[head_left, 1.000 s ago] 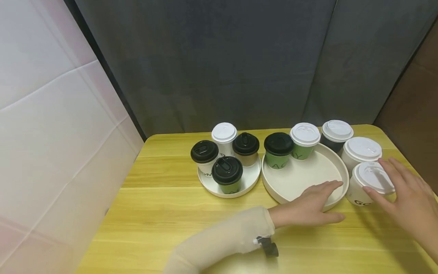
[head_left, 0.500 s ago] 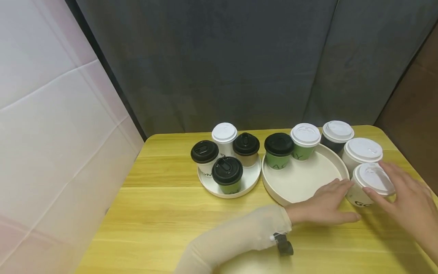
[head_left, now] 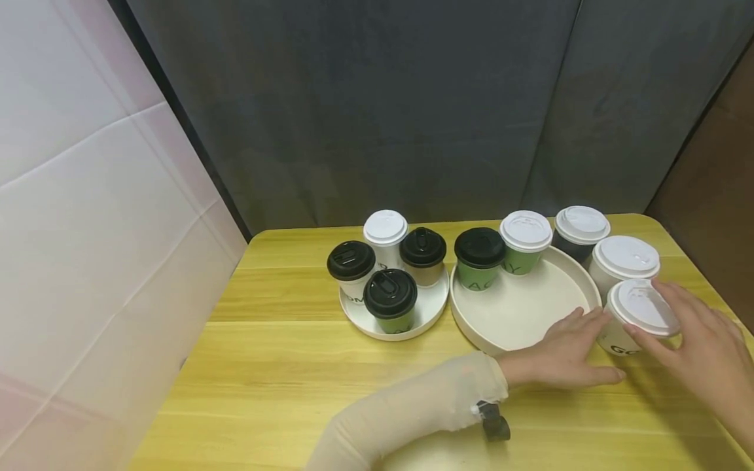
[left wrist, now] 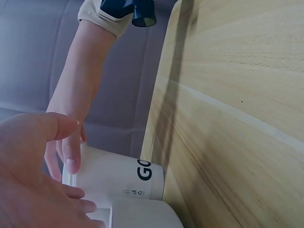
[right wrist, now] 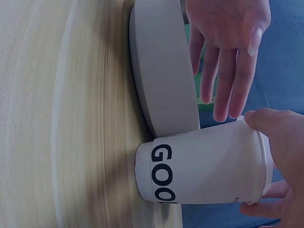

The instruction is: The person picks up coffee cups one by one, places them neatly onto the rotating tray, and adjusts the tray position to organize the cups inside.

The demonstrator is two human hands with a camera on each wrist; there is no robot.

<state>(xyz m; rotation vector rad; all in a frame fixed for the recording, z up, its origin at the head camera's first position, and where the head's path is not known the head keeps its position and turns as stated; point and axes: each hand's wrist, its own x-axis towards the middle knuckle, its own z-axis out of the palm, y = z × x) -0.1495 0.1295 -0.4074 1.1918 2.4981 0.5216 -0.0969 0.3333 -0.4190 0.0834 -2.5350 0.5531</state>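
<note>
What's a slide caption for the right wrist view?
Right hand gripping a white cup around its lid, left hand outstretched by the tray.

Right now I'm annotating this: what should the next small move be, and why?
Probably lift the nearest white cup slightly with the right hand: it grips the lidded end, and the cup stands outside the larger tray, which has bare space.
</note>
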